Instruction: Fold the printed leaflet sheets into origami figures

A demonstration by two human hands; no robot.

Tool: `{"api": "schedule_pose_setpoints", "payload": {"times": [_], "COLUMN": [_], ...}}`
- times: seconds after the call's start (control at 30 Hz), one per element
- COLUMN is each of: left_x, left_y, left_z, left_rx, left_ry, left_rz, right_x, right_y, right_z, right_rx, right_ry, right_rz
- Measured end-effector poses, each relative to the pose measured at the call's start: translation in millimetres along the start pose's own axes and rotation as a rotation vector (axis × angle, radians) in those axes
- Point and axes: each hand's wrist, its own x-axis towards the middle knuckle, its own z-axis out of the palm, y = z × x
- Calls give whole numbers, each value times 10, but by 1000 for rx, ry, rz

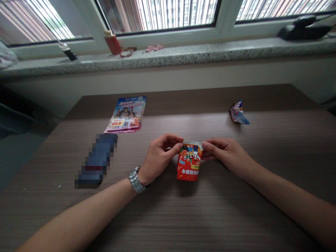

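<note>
Between my two hands is a folded red leaflet [188,168] with cartoon figures and white lettering printed upside down to me. My left hand [160,157], with a silver watch [137,180] on the wrist, pinches its upper left corner between thumb and fingers. On the other side my right hand [227,154] grips the upper right corner the same way. A pale strip shows along the leaflet's top edge. Its lower part hangs over the table, casting a shadow. The fingers behind the paper are partly hidden.
A stack of colourful flyers [127,113] lies at the back left of the wooden table [162,217]. Nearer stands a blurred-out dark phone-like object [97,161]. A folded paper piece [238,113] rests at the back right. Beyond is a granite sill [183,56] holding a red container [113,43].
</note>
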Motion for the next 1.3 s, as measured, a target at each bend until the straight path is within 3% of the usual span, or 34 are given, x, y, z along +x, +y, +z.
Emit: {"api": "schedule_pose_setpoints", "payload": {"times": [0.27, 0.57, 1.13, 1.3], "left_x": [-20, 16, 15, 26], "left_y": [25, -40, -32, -54], "left_z": [13, 16, 15, -7], "left_rx": [-27, -181, -173, -201], "left_ry": [28, 36, 51, 86], "left_rz": [-14, -69, -77, -73], "right_x": [-6, -13, -8, -53], "right_y": [18, 16, 39, 67], "right_z": [33, 99, 107, 122], "right_rx": [40, 44, 15, 33], "right_ry": [49, -36, 26, -90], "right_rz": [-19, 61, 101, 109]}}
